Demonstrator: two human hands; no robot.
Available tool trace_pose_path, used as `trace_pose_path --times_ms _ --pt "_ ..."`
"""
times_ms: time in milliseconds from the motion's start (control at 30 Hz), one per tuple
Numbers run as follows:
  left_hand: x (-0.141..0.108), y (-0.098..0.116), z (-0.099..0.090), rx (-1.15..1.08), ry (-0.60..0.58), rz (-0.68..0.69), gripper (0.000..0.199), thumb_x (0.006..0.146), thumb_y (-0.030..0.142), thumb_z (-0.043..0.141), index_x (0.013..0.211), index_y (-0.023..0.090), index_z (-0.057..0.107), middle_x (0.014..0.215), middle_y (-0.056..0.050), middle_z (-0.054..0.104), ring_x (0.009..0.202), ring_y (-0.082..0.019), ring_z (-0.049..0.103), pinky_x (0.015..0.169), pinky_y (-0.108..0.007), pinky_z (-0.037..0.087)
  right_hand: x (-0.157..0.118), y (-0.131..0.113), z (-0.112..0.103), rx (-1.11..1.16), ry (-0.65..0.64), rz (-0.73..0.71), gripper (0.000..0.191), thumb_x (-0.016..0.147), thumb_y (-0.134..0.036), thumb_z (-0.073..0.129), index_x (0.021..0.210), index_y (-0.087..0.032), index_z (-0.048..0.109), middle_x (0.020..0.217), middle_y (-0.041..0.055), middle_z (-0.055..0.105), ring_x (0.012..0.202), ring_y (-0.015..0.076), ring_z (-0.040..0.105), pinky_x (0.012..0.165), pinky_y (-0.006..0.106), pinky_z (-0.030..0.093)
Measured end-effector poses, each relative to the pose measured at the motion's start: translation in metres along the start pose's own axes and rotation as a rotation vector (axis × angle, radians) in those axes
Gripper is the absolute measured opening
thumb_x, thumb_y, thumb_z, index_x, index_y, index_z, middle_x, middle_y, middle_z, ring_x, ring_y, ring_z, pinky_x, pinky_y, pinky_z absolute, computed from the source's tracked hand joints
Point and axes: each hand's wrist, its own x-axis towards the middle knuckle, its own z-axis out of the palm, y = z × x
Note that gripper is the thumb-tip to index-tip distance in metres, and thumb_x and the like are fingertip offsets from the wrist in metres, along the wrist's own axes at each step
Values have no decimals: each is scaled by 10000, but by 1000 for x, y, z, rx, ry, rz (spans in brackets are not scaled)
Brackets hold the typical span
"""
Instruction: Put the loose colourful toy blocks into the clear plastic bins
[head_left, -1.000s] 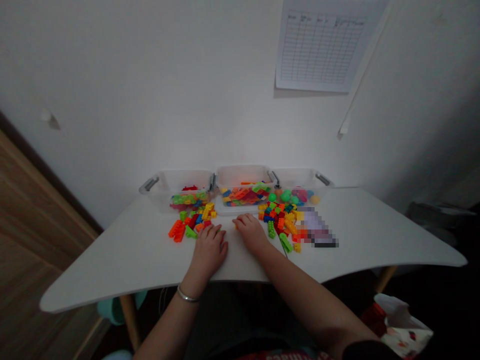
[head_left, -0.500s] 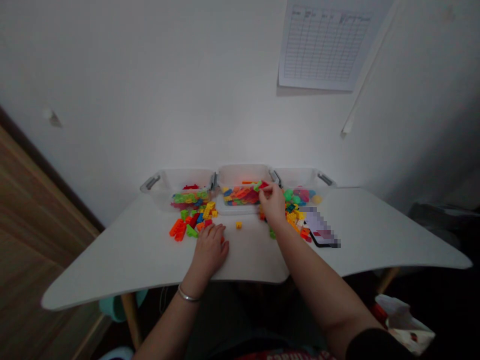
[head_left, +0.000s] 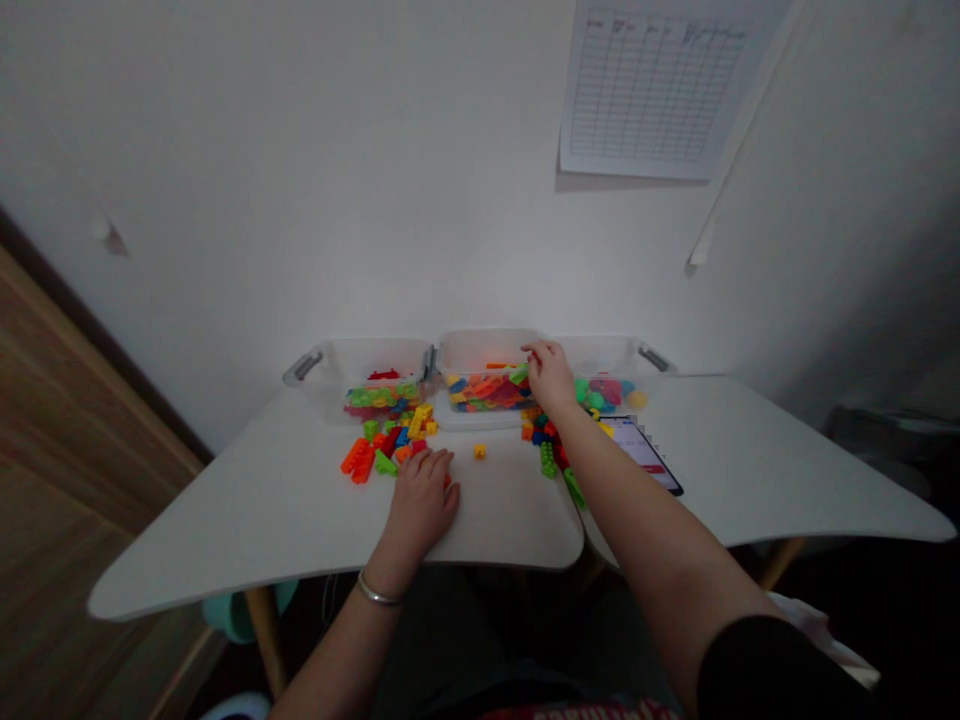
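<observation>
Currently, orange blocks lie left of the left hand, long axes slanting away and slightly right; green studded block near right forearm runs nearly straight away. Left hand palm-down, fingers loosely bent; right hand above middle bin, at its right end, fingers half-curled. Cannot tell whether either grips anything. Forearm hides part of right pile; phone beside it. Wall sheet: ruled table, headings unreadable.

The white tabletop carries bricks, bins, a phone.
</observation>
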Motion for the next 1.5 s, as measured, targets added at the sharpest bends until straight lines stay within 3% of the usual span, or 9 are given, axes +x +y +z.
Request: trace_pose_path --times_ms 167,333,500,667,767,933,1133,1267,1500 --pt "0 0 1 -5 11 -4 407 841 248 513 1227 158 608 1248 -128 649 1191 -319 532 1071 -545 392 -6 4 6 -64 26 -35 320 885 -169 423 1095 -173 664 1096 119 607 1097 241 546 1017 408 430" --pt "1 1 0 5 -7 4 371 842 245 523 1180 151 647 1261 -132 645 1191 -324 530 1067 -542 400 -10 8 7 -143 -50 -63 351 922 -214 390 1068 -161 705 1259 143 606 1209 251 519 1136 521 294" --pt "1 1 0 15 -9 15 299 836 241 531 1077 197 703 1257 -117 648 1182 -324 533 1043 -556 417 -6 8 3 -203 -110 -95 349 928 -255 408 1017 -135 723 1288 163 611 1288 285 473 1133 538 300" --pt "1 -1 1 17 -12 27 302 837 250 530 1079 196 702 1252 -112 651 1184 -323 528 1039 -549 422 -12 -9 -7 -129 -10 -93 338 863 -212 493 1145 -179 676 1411 119 508 1379 296 351 1138 534 295" --pt "1 0 1 25 -12 27 304 841 251 527 1085 191 698 1254 -113 648 1189 -321 522 1045 -538 418 -33 -27 -8 -32 15 -162 305 863 -190 490 1090 -200 694 1373 100 529 1318 271 408 1128 497 317" --pt "1 1 0 36 -13 30 298 845 252 531 1086 193 697 1259 -104 646 1194 -322 520 1052 -532 409 -94 -47 9 87 -220 -240 267 856 -140 493 981 -204 720 1143 98 646 1116 230 551 1025 404 426" --pt "1 1 0 43 -14 29 304 840 251 545 1100 200 695 1260 -100 647 1196 -319 523 1056 -529 406 -134 -46 30 -31 -560 -236 273 826 -133 568 1050 -184 717 1169 98 653 1080 234 567 990 382 447" --pt "1 1 0 59 -26 33 310 851 254 539 1104 174 700 1268 -106 645 1194 -330 521 1056 -534 410 -133 -44 29 -57 -578 -206 291 846 -119 542 1079 -171 709 1081 85 681 1036 221 573 967 347 454" --pt "1 1 -1 47 -22 30 294 843 244 555 1088 181 705 1260 -110 650 1187 -326 536 1047 -536 424 -134 -41 27 -127 -562 -104 356 880 -106 482 1183 -149 664 1135 98 687 1088 229 563 1011 349 420"
